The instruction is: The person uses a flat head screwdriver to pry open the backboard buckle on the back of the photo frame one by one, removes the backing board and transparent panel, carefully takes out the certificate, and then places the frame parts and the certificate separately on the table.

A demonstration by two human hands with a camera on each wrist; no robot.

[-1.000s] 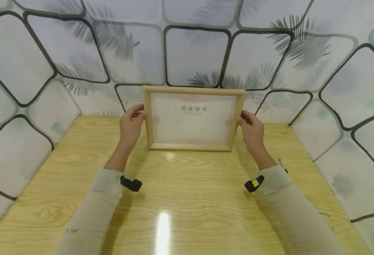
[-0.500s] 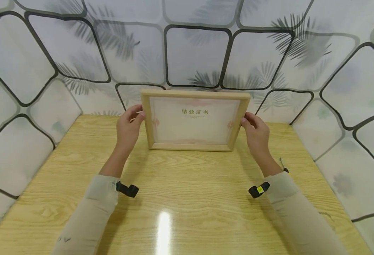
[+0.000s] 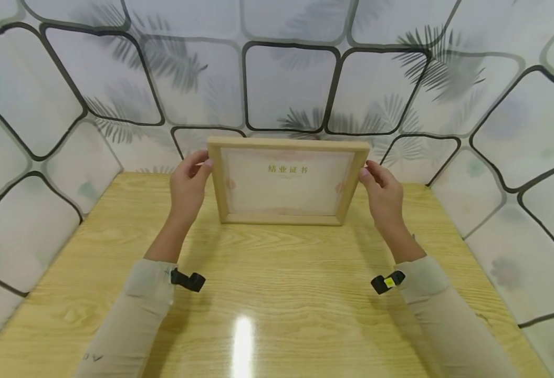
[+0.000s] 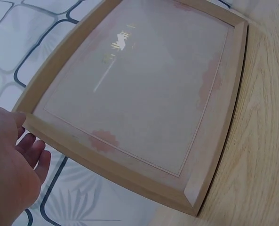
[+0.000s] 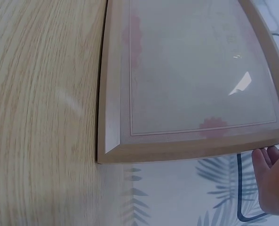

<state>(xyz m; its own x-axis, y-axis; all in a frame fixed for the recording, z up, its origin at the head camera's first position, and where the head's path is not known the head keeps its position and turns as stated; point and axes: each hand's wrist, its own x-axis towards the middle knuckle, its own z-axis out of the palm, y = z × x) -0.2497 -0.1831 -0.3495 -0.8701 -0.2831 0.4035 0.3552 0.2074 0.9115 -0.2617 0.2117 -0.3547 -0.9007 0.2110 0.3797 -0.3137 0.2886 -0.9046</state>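
Pale patterned wall (image 3: 291, 86) behind, wood-grain surface (image 3: 277, 283) underneath. Left hand (image 3: 187, 189): fingers pinching the near-top left side of the framed certificate (image 3: 286, 189). Right hand (image 3: 385, 197): fingers pinching its opposite side, about the same height. Framed certificate stands on its lower edge, apparently resting on the surface; exact lean unclear. Judgement: match both pulls, tilt slowly, let the lower edge bear the weight; uneven force could skid or twist it.

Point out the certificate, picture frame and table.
Certificate (image 3: 283, 193), head view: blank paper near its centre.
Picture frame (image 3: 288, 145), head view: middle of its top rail.
Table (image 3: 295, 278), head view: bare wooden top.
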